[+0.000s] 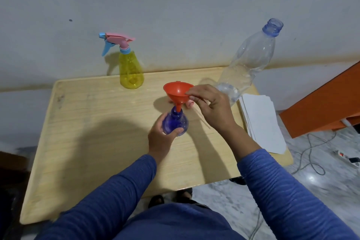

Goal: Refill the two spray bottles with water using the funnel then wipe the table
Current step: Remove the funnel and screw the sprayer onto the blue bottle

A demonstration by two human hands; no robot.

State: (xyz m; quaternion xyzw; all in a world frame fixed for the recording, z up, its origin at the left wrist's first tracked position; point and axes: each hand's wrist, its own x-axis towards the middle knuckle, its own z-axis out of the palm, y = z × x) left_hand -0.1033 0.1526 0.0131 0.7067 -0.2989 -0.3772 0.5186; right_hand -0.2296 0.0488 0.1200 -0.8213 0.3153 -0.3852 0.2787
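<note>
Yellow spray bottle (131,70), far left on the table (81,122), capped, one of two; blue spray bottle (175,122) at centre, open, gripped around its body by the left hand (161,138); one orange funnel (178,93), spout in its neck, rim pinched by the right hand (212,107); seat the spout upright and steady the base before pouring; one clear water bottle (249,60), uncapped, far right; one paper stack (263,121) beside it
</note>
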